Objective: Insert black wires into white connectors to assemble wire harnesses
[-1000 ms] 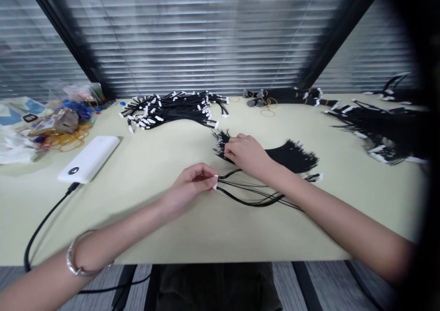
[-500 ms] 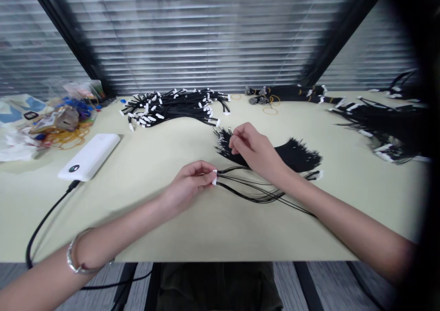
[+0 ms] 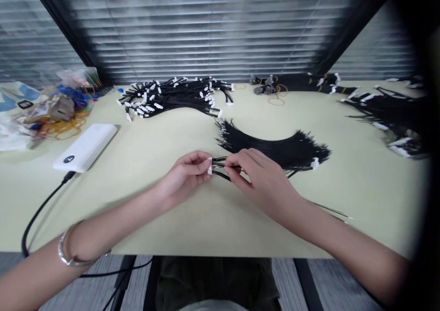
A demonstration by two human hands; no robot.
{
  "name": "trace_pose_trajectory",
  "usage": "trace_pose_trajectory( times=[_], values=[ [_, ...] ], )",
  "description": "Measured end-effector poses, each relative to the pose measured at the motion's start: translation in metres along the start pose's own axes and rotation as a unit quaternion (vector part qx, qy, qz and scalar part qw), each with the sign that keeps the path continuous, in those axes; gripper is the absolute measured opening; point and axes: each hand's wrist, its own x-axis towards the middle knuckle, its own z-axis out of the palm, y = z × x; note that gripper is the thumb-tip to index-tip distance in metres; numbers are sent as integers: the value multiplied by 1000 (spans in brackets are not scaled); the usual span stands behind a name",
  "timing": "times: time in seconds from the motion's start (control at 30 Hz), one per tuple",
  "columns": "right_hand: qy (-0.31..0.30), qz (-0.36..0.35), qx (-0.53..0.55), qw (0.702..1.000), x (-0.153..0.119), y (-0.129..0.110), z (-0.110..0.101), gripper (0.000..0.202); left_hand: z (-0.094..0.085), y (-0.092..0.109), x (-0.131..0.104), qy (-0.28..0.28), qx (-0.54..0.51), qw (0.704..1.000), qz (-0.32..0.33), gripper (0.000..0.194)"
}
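Note:
My left hand (image 3: 190, 171) pinches a white plastic connector (image 3: 210, 166) that has several thin black wires (image 3: 222, 175) running out of its right side. Just right of it, my right hand (image 3: 256, 173) is closed, thumb and fingertips pinching black wire close to the connector. Whether that wire's tip sits in the connector cannot be made out. Behind the right hand lies a fanned bundle of loose black wires (image 3: 264, 143) with bare metal tips at its left end. Another white connector (image 3: 315, 163) shows at that bundle's right end. Two thin wire ends stick out beyond my right forearm.
A pile of black cables with white connectors (image 3: 178, 95) lies at the back. Tied wire bundles (image 3: 299, 81) and more cables (image 3: 392, 113) are at the right. A white power bank (image 3: 85, 147) with a black cord, rubber bands (image 3: 65, 125) and plastic bags are at left.
My right hand has come from the loose wire bundle down to the connector, now pinching wire beside it. My left hand still holds the connector. The view has shifted slightly.

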Motion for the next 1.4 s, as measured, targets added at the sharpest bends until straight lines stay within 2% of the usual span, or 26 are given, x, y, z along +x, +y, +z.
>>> trace_pose_trajectory(
  times=[0.13, 0.6, 0.97, 1.17, 1.3, 1.4],
  values=[
    [20, -41, -38, 998, -1, -1, 2, 9, 0, -1, 0, -4, 3, 1000, 0, 7],
    [66, -106, -133, 983, -4, 0, 7, 11, -3, -3, -2, -10, 15, 1000, 13, 9],
    [42, -140, -191, 971, -10, 0, 14, 6, -5, -5, -2, -18, 39, 999, 26, 11],
    [33, -89, -129, 987, -6, -1, 10, 13, -4, -3, 0, 4, 30, 999, 14, 13],
    [-14, 2, -19, 1000, -3, 2, 3, 6, -4, -1, 1, 11, 14, 1000, 9, 13],
    [-64, 78, 78, 992, -2, 5, -2, 3, -4, 0, 1, 19, 9, 1000, 11, 11]
  ],
)
